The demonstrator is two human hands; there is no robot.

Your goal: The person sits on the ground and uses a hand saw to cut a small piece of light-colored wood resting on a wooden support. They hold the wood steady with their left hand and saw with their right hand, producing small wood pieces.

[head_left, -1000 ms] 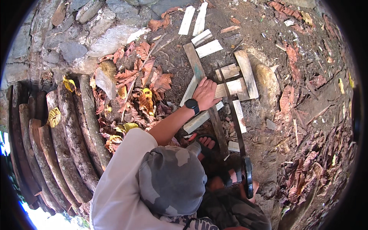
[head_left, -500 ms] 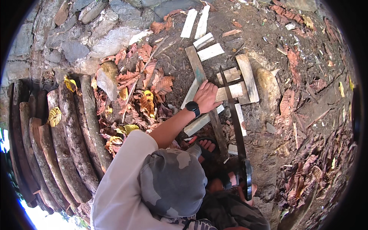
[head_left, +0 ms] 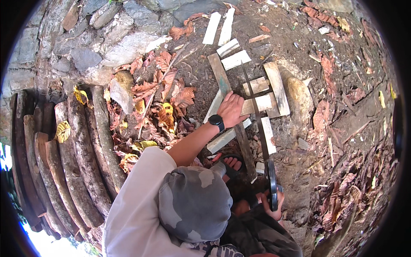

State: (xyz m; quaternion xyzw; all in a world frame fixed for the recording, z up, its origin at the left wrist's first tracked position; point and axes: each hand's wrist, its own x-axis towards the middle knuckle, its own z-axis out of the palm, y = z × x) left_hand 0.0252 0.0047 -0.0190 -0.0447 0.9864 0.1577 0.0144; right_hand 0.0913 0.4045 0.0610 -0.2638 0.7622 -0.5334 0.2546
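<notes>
My left hand [head_left: 231, 110], with a black watch on the wrist, presses on a long dark plank [head_left: 245, 147] and grips the near end of a short pale board [head_left: 263, 103]. The plank slants across the ground beneath it. A saw [head_left: 264, 141] with a long dark blade and black handle passes over the short board, right of my fingers. My right hand [head_left: 275, 208], low in the picture, is closed around its handle. Just beyond lies another small wood block [head_left: 256, 86], beside a wider pale board [head_left: 276, 88]. Whether the blade has cut into the wood is not clear.
Cut pale wood strips [head_left: 211, 28] lie on the soil ahead. A rounded tan block [head_left: 298, 94] sits at the right of the boards. Stacked logs [head_left: 81, 145], dry leaves [head_left: 171, 98] and a stone wall [head_left: 124, 49] fill the left side.
The saw and my right hand have moved forward, so the blade reaches farther past the short board. My left hand and the boards stay nearly where they were.
</notes>
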